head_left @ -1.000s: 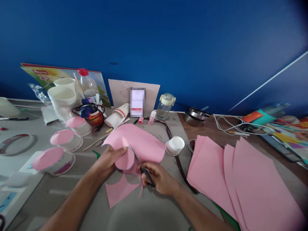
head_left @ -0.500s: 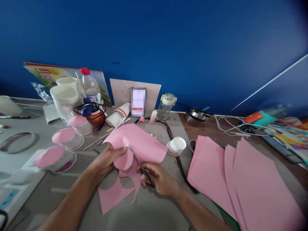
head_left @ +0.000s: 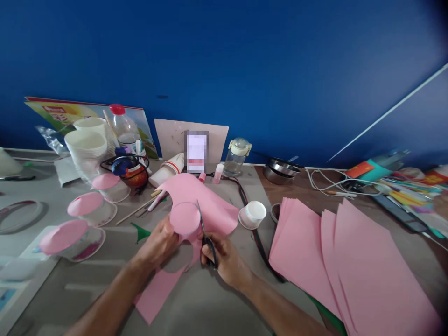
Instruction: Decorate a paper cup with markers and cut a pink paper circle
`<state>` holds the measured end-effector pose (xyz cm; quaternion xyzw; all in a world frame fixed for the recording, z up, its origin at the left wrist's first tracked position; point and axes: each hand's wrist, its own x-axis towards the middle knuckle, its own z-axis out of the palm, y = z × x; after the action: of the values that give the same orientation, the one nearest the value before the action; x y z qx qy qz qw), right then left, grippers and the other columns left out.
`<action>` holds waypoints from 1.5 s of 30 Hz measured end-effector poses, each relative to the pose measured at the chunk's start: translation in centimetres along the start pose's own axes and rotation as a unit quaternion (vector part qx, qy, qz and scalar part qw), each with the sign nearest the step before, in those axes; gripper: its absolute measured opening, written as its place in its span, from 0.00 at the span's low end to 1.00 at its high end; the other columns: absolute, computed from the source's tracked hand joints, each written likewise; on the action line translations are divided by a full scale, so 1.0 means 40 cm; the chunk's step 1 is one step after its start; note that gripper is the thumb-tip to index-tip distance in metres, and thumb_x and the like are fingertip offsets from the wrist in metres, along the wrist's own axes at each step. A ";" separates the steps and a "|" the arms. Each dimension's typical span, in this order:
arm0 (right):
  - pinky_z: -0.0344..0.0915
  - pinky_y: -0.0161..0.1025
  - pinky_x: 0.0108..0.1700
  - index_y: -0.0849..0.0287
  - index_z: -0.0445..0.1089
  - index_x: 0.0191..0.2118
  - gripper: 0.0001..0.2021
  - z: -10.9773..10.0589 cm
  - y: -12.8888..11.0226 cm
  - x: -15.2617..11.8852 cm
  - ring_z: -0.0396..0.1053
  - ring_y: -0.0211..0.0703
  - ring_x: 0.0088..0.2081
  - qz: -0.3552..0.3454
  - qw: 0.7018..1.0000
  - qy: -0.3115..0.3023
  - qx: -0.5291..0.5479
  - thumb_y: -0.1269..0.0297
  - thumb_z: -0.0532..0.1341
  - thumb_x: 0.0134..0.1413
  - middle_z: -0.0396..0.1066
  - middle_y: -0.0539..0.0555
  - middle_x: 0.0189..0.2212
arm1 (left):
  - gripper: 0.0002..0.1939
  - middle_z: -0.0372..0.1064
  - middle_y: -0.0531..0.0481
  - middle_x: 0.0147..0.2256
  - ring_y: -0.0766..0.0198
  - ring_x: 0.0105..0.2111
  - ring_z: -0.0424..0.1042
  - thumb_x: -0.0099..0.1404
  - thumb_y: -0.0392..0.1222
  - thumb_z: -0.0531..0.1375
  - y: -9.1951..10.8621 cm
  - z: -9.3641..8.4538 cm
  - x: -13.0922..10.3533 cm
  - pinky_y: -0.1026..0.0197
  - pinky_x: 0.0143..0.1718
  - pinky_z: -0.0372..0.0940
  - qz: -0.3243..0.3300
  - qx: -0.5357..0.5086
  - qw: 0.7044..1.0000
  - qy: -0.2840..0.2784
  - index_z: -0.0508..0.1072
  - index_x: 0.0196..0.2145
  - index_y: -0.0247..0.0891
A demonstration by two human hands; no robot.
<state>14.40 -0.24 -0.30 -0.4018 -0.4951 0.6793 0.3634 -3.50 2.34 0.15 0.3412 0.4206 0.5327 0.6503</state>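
Observation:
Pink paper (head_left: 213, 205) curls up over the grey table in front of me, with round gaps cut from its near part. My left hand (head_left: 161, 242) grips it by the edge of a circle (head_left: 185, 218) that has a dark outline. My right hand (head_left: 224, 259) holds black-handled scissors (head_left: 211, 252), their blades along the right side of that circle. A strip of the sheet with a round hole hangs below the hands. To the left stand three cut-down paper cups with pink paper tops, the nearest cup (head_left: 72, 239) among them.
A small white cup (head_left: 255, 213) stands right of the sheet. Pink sheets (head_left: 301, 247) lie stacked at the right. Behind are a phone (head_left: 196, 151), a glass jar (head_left: 237, 158), stacked paper cups (head_left: 86, 144) and a red-capped bottle (head_left: 122, 122). Cables (head_left: 324, 181) trail at the back right.
The circle has turned and shifted slightly right, and the sheet's curl with it. My left hand has moved down to the circle's lower left edge. The scissors now point more upright.

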 end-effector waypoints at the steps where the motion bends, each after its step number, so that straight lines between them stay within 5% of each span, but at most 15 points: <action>1: 0.57 0.35 0.27 0.57 0.66 0.39 0.26 0.005 0.002 0.002 0.58 0.35 0.22 -0.003 1.000 0.010 0.004 0.38 0.62 0.48 0.61 0.45 0.20 | 0.22 0.74 0.45 0.28 0.53 0.33 0.73 0.43 0.57 0.72 -0.008 0.004 -0.002 0.56 0.31 0.68 0.007 0.012 1.000 -0.008 0.77 0.31 0.39; 6: 0.57 0.35 0.27 0.57 0.67 0.38 0.26 0.026 0.006 0.006 0.58 0.35 0.23 -0.013 1.000 0.021 0.003 0.38 0.63 0.47 0.61 0.46 0.21 | 0.17 0.71 0.49 0.23 0.61 0.24 0.69 0.50 0.51 0.70 -0.029 0.021 -0.001 0.60 0.29 0.65 -0.025 0.102 0.993 0.052 0.76 0.26 0.33; 11: 0.55 0.34 0.26 0.57 0.67 0.38 0.24 0.028 0.009 0.006 0.57 0.34 0.23 -0.018 1.000 0.008 0.006 0.40 0.64 0.48 0.58 0.44 0.20 | 0.13 0.72 0.51 0.24 0.64 0.24 0.68 0.54 0.48 0.69 -0.026 0.023 0.013 0.62 0.30 0.64 -0.012 0.068 0.995 0.076 0.76 0.26 0.35; 28: 0.56 0.35 0.27 0.58 0.68 0.40 0.26 0.016 -0.007 0.011 0.56 0.34 0.23 0.005 0.999 -0.024 0.020 0.39 0.65 0.46 0.60 0.45 0.21 | 0.10 0.74 0.52 0.23 0.65 0.23 0.69 0.50 0.44 0.71 -0.030 0.008 0.019 0.63 0.30 0.65 -0.025 0.002 0.998 0.066 0.77 0.24 0.36; 36: 0.56 0.35 0.28 0.58 0.69 0.42 0.23 0.005 0.007 0.016 0.58 0.35 0.24 -0.023 1.000 -0.006 -0.003 0.44 0.65 0.49 0.60 0.45 0.21 | 0.16 0.75 0.52 0.26 0.65 0.24 0.70 0.48 0.48 0.72 -0.002 0.016 0.017 0.64 0.31 0.65 0.043 -0.022 0.997 0.054 0.78 0.32 0.36; 45: 0.55 0.34 0.28 0.58 0.67 0.34 0.23 0.015 0.002 0.018 0.55 0.33 0.23 0.003 0.999 -0.033 0.030 0.42 0.67 0.46 0.58 0.44 0.20 | 0.14 0.75 0.53 0.24 0.69 0.22 0.69 0.50 0.47 0.72 -0.004 0.001 0.026 0.67 0.26 0.63 0.013 -0.023 0.995 0.098 0.78 0.30 0.35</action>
<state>13.57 0.17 -0.40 -0.3698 -0.4848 0.7080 0.3563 -3.33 3.31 -0.18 0.2777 0.4660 0.5812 0.6066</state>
